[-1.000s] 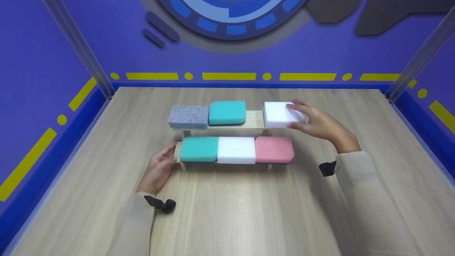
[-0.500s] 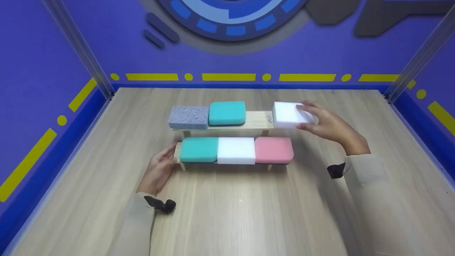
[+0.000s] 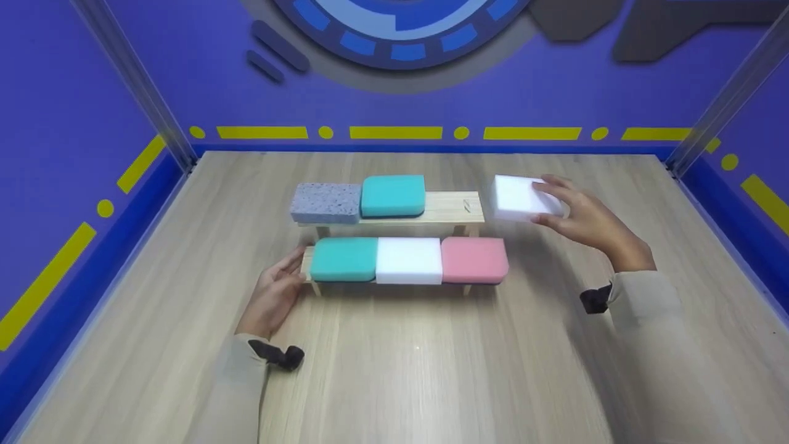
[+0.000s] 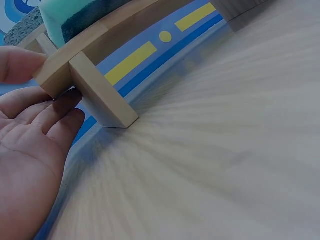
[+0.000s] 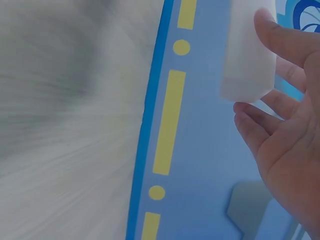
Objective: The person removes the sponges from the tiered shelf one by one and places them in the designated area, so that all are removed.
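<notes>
My right hand (image 3: 585, 213) pinches a white sponge (image 3: 521, 197) between thumb and fingers, held in the air just right of the rear wooden rack. In the right wrist view the white sponge (image 5: 250, 55) is clear of the table. My left hand (image 3: 274, 293) grips the left end of the front wooden rack (image 3: 307, 265); the left wrist view shows the thumb above the board (image 4: 57, 75) and fingers beneath it. On the front rack sit a teal sponge (image 3: 344, 259), a second white sponge (image 3: 409, 260) and a pink sponge (image 3: 474, 260), side by side.
Behind stands the rear wooden rack (image 3: 453, 206), its right part bare wood. A grey speckled sponge (image 3: 325, 202) and another teal sponge (image 3: 393, 195) lie on its left part. Blue panels (image 3: 394, 111) with yellow marks enclose the wooden table (image 3: 394, 357) at the back and sides.
My right hand has moved right with the white sponge, off the rear rack's right end, uncovering a dark mark on the board. The left hand stays in place on the front rack.
</notes>
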`<state>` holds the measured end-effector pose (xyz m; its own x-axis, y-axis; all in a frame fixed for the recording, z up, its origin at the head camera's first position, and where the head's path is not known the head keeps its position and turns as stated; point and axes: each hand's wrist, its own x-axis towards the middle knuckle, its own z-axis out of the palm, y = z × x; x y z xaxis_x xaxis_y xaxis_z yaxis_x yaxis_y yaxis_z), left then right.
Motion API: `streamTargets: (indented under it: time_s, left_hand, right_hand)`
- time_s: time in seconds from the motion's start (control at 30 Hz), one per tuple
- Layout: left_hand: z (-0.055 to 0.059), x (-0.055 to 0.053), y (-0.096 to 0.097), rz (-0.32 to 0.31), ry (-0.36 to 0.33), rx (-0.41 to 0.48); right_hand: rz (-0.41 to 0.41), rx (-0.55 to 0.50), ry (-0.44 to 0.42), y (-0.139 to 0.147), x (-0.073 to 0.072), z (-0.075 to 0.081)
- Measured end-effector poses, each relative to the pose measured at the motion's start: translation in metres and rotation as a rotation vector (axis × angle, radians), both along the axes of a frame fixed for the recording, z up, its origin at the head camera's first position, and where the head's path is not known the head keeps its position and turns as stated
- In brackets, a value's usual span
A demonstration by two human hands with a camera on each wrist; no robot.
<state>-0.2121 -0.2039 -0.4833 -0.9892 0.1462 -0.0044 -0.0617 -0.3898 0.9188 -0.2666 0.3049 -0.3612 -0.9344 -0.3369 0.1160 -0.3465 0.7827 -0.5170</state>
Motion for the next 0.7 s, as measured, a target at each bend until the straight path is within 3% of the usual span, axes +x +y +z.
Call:
streamTargets:
  time_s: [0.47,0.7]
  left_hand:
    - [-0.001,-0.001,-0.001,-0.003,0.011,-0.012]
    - [-0.001,-0.001,-0.002,-0.001,0.004,-0.025]
  right_hand:
    - [-0.015,-0.004,0.061,0.018,-0.005,-0.030]
    - [-0.035,-0.007,0.023,0.024,-0.005,-0.041]
